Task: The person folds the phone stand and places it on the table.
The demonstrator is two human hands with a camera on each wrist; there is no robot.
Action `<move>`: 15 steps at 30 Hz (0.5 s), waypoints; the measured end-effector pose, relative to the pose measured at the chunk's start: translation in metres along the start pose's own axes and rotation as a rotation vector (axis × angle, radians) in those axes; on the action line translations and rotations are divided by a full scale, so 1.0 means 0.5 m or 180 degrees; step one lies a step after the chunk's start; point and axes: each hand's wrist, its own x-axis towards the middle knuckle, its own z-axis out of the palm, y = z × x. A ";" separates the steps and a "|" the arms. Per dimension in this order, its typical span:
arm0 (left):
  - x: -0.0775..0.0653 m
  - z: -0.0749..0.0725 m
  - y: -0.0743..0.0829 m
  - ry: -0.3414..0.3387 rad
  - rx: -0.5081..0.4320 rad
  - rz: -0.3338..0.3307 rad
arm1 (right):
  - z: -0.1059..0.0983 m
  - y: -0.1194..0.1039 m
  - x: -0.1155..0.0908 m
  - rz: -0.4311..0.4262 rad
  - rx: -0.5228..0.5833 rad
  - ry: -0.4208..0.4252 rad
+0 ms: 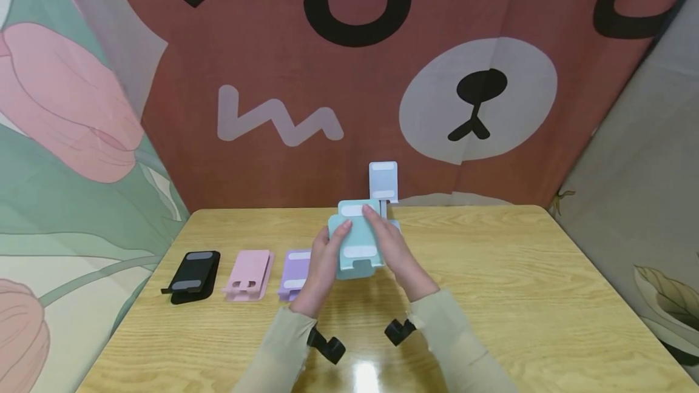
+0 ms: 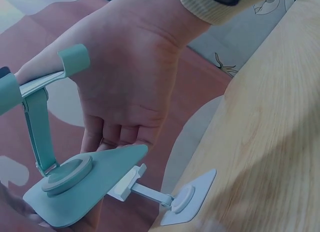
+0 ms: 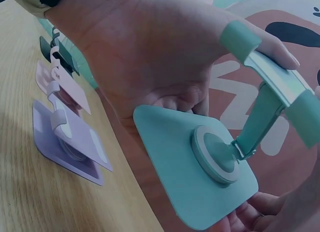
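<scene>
A teal folding phone stand (image 1: 359, 238) is held up above the table between both hands. My left hand (image 1: 324, 259) grips its left side, thumb on the top plate and fingers curled at the base. On the other side my right hand (image 1: 397, 253) holds it the same way, thumb on the upper white pad. In the right wrist view the base plate (image 3: 170, 162) carries a round pivot (image 3: 217, 154). From it a hinged arm (image 3: 260, 122) rises, lifting the hooked top plate partly off the base.
Behind the hands a pale blue phone stand (image 1: 383, 179) stands unfolded near the table's back edge. To the left lie folded stands: a purple one (image 1: 297, 265) partly hidden by my left hand, a pink one (image 1: 250, 268) and a black one (image 1: 198, 272). A bear-print cloth (image 1: 262, 174) hangs behind the table.
</scene>
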 end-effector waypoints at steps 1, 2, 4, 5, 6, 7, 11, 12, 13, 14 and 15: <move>0.000 0.000 0.000 -0.0013 0.0010 0.0005 | 0.000 0.001 0.000 -0.0010 0.0014 0.0006; -0.001 0.001 -0.001 -0.0018 0.0026 0.0008 | 0.000 0.003 0.001 -0.0022 0.0025 0.0007; -0.002 0.002 -0.001 -0.0031 0.0043 -0.0004 | 0.001 0.005 0.002 -0.0043 0.0042 0.0017; -0.003 0.002 -0.001 -0.0037 0.0043 -0.0019 | 0.002 0.006 0.002 -0.0051 0.0050 0.0023; -0.003 0.003 -0.001 -0.0040 0.0051 -0.0024 | 0.003 0.007 0.002 -0.0070 0.0053 0.0024; -0.003 0.003 -0.002 -0.0042 0.0054 -0.0024 | 0.003 0.007 0.002 -0.0080 0.0054 0.0030; -0.004 0.005 -0.004 -0.0034 0.0081 -0.0033 | 0.003 -0.003 -0.005 -0.0149 0.0033 0.0009; -0.004 0.005 -0.004 -0.0020 0.0096 -0.0043 | 0.003 -0.003 -0.005 -0.0161 0.0028 0.0006; -0.004 0.005 -0.004 -0.0007 0.0098 -0.0051 | 0.004 -0.002 -0.004 -0.0159 0.0032 0.0007; -0.005 0.006 -0.003 0.0005 0.0115 -0.0060 | 0.003 -0.003 -0.005 -0.0161 0.0027 0.0010; -0.004 0.006 -0.004 0.0012 0.0118 -0.0071 | 0.003 -0.003 -0.005 -0.0150 0.0024 0.0014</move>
